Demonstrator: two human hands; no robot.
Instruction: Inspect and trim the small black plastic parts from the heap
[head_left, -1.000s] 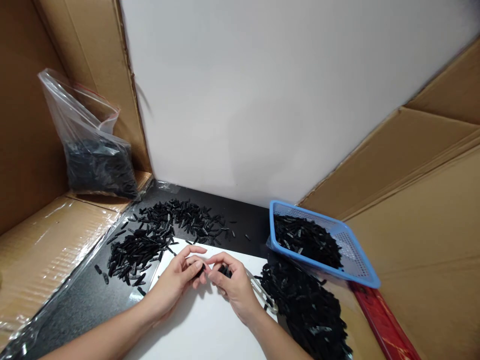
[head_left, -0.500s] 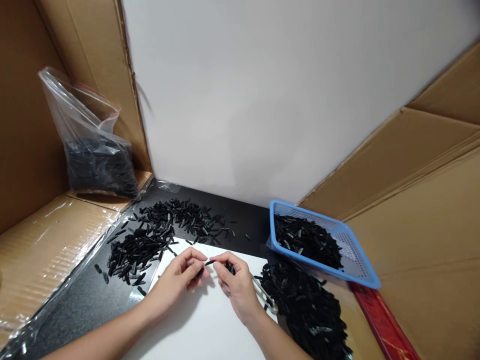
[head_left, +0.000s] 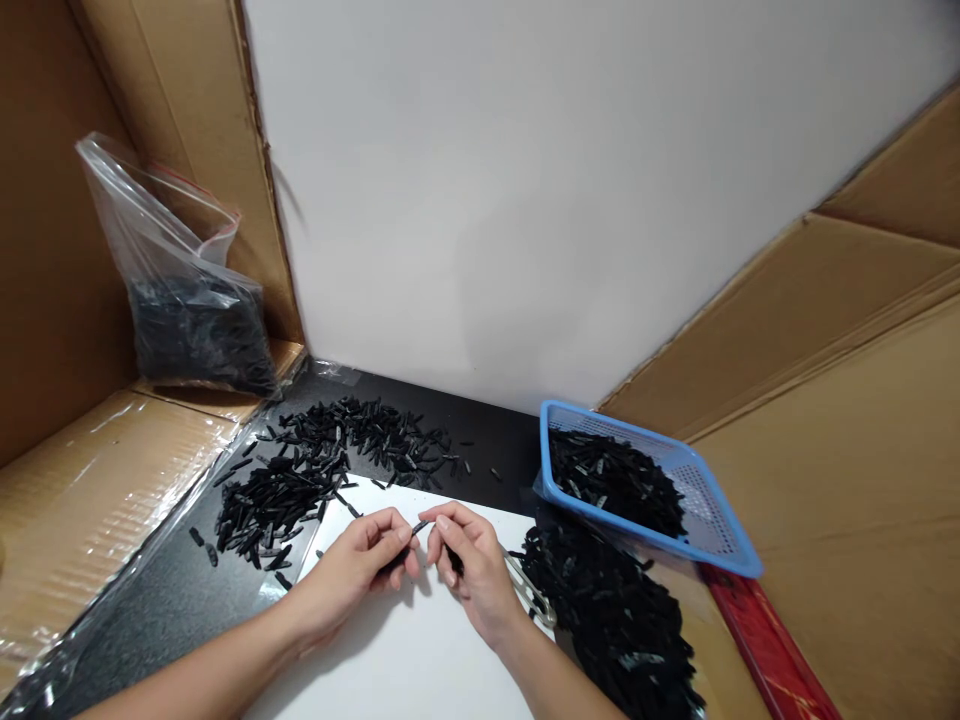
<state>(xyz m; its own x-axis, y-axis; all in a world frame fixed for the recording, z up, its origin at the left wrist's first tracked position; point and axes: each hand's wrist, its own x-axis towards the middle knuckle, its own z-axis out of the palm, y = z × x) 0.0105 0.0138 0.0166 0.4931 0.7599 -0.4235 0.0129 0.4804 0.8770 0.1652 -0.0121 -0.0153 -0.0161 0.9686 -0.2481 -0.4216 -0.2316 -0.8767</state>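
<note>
My left hand (head_left: 358,568) and my right hand (head_left: 472,568) meet over a white sheet (head_left: 405,660) on the black table. Between the fingertips of both hands is a small thin black plastic piece (head_left: 420,526), pinched at each end. More black pieces seem tucked in my right palm, mostly hidden. A heap of the same black pieces (head_left: 300,480) lies to the left of my hands. Another heap (head_left: 615,620) lies to the right, beside my right wrist.
A blue plastic basket (head_left: 712,520) with black pieces stands at the right. A clear plastic bag (head_left: 180,300) of black pieces stands at the back left on cardboard. Cardboard walls rise left and right; a white wall is behind. A metal clip (head_left: 529,592) lies by my right hand.
Both hands shifted slightly toward me and closed together. The black piece now shows between the fingertips, where a second ago it was hidden in the fingers.
</note>
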